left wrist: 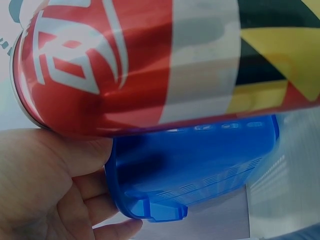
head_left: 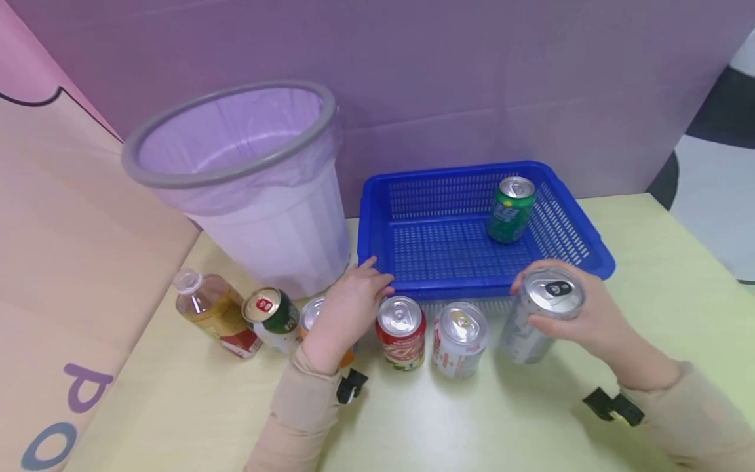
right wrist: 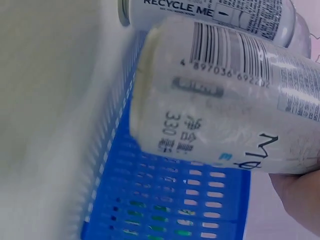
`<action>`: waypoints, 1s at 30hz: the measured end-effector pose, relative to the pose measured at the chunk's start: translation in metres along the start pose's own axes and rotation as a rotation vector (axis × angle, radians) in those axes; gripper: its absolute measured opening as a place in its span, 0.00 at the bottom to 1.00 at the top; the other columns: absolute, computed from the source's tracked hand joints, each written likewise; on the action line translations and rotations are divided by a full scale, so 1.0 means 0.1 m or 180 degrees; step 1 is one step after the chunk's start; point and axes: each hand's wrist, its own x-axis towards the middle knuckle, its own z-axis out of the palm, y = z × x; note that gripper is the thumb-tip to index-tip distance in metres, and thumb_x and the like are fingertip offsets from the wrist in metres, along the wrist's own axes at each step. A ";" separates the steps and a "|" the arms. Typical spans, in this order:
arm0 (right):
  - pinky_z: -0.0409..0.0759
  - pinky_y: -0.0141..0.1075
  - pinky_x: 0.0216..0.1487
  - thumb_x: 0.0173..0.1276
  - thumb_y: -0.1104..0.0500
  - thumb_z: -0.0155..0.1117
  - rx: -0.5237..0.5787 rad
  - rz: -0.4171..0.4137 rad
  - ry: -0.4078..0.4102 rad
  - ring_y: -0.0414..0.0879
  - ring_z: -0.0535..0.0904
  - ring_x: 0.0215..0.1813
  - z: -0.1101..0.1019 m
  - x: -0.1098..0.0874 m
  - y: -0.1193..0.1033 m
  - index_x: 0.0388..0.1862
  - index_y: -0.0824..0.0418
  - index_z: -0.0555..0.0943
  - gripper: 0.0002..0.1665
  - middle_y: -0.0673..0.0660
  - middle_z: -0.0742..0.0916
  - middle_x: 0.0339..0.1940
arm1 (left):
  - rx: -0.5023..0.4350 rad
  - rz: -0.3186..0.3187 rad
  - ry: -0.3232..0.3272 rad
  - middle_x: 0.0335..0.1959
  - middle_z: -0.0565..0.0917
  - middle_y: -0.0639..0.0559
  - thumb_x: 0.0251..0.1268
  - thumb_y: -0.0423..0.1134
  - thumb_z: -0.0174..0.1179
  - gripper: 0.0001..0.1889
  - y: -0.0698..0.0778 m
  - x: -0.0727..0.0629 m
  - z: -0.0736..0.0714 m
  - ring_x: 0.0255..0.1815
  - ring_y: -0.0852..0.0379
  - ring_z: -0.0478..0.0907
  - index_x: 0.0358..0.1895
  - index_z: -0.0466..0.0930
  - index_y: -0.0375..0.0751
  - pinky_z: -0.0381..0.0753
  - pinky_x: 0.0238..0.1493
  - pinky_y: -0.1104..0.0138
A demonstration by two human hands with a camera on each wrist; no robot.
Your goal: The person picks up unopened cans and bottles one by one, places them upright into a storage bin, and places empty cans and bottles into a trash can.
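My right hand (head_left: 566,295) grips a silver drink can (head_left: 533,321), fingers and thumb round its upper part, in front of the basket's right side. In the right wrist view the can (right wrist: 215,95) shows a barcode and leans relative to the can behind it. My left hand (head_left: 354,298) is at the front left corner of the blue basket (head_left: 448,286), fingertips at the rim and holding no can. Beside it stands a red can (head_left: 402,337), large in the left wrist view. A white-and-pink can (head_left: 460,341) stands between the hands. A green can (head_left: 510,210) stands upright in the basket.
A white bin (head_left: 283,229) with a grey rim and a liner stands behind on the left. Along the front left are a plastic bottle (head_left: 218,314), a green-and-white can (head_left: 274,318) and a can (head_left: 310,311) partly hidden by my left arm. A purple wall (head_left: 442,78) rises behind.
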 end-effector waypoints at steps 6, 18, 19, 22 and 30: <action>0.77 0.27 0.50 0.46 0.83 0.61 -0.0159 0.0302 -0.0020 0.39 0.80 0.46 -0.06 0.05 -0.14 0.48 0.72 0.73 0.27 0.49 0.86 0.43 | 0.0039 0.0037 0.0006 0.47 0.85 0.44 0.65 0.39 0.58 0.13 0.00 0.00 0.01 0.64 0.45 0.71 0.48 0.83 0.37 0.65 0.68 0.49; 0.79 0.32 0.49 0.52 0.83 0.56 0.0511 0.0029 -0.0102 0.47 0.81 0.48 -0.21 0.19 -0.24 0.51 0.70 0.74 0.26 0.59 0.85 0.45 | 0.0022 0.0002 0.0000 0.48 0.85 0.44 0.66 0.39 0.58 0.13 0.00 0.01 0.01 0.64 0.45 0.71 0.48 0.83 0.37 0.64 0.68 0.49; 0.79 0.33 0.49 0.53 0.83 0.55 0.0673 -0.0061 -0.0159 0.48 0.81 0.48 -0.22 0.21 -0.24 0.52 0.72 0.73 0.26 0.60 0.84 0.46 | 0.0024 0.0003 0.0001 0.48 0.85 0.44 0.66 0.39 0.58 0.13 0.00 0.01 0.01 0.64 0.45 0.71 0.48 0.83 0.36 0.65 0.68 0.49; 0.79 0.34 0.50 0.56 0.84 0.51 0.1045 -0.0143 -0.0301 0.50 0.80 0.50 -0.26 0.28 -0.26 0.53 0.72 0.72 0.25 0.61 0.84 0.48 | 0.0037 0.0008 0.0001 0.48 0.85 0.44 0.66 0.39 0.58 0.13 0.00 0.00 0.01 0.64 0.45 0.71 0.48 0.83 0.37 0.65 0.68 0.49; 0.79 0.37 0.49 0.59 0.81 0.51 0.1229 -0.0132 -0.0243 0.52 0.80 0.50 -0.28 0.42 -0.37 0.53 0.73 0.72 0.22 0.63 0.84 0.48 | 0.0046 -0.0004 -0.0019 0.48 0.85 0.45 0.66 0.40 0.57 0.13 0.00 0.00 0.00 0.65 0.45 0.71 0.49 0.83 0.37 0.64 0.68 0.49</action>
